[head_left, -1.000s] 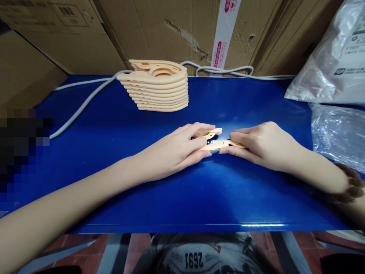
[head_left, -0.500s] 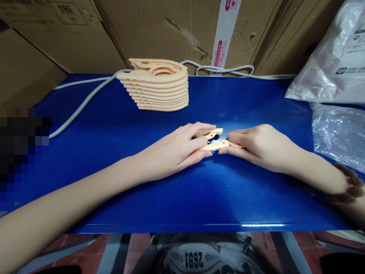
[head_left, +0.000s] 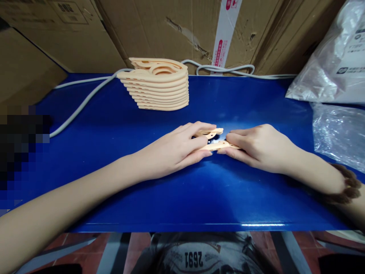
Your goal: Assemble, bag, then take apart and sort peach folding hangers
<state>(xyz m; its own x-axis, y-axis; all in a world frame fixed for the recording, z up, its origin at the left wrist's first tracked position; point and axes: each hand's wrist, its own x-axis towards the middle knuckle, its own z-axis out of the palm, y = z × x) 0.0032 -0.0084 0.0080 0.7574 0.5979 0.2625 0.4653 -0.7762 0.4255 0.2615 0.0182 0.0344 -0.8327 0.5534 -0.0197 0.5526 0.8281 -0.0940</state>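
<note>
A cream plastic piece (head_left: 217, 146) with small holes lies between my two hands over the blue table. My left hand (head_left: 182, 148) is wrapped round its left part and covers most of it. The fingertips of my right hand (head_left: 251, 146) pinch a thin cream part at its right end, mostly hidden under the fingers. Behind my left hand stands a stack of several matching cream pieces (head_left: 159, 85), curved at the right side.
Cardboard boxes (head_left: 159, 34) stand along the back of the blue table (head_left: 182, 201). A grey cable (head_left: 82, 104) runs behind the stack. Clear plastic bags (head_left: 336, 129) lie at the right. A dark, pixelated area covers the left edge.
My right hand has shifted slightly to the left, closer against the cream piece, and the thin part at its right end now sits nearer to it. My left hand has hardly moved.
</note>
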